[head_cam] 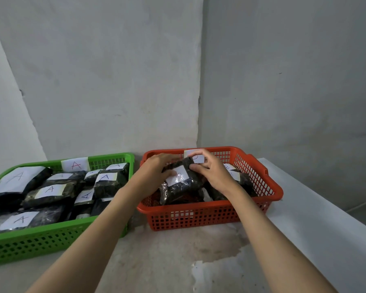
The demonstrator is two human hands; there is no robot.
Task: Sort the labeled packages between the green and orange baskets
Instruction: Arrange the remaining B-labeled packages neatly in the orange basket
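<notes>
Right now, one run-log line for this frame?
hands: left + right both on dark package | location: over orange basket | label: unreadable | green basket: A-labeled packages

A green basket sits on the left, packed with dark plastic packages bearing white labels marked A. Just beside it on the right, an orange basket holds a few dark packages; the top package lies tilted, its white label facing up.
</notes>
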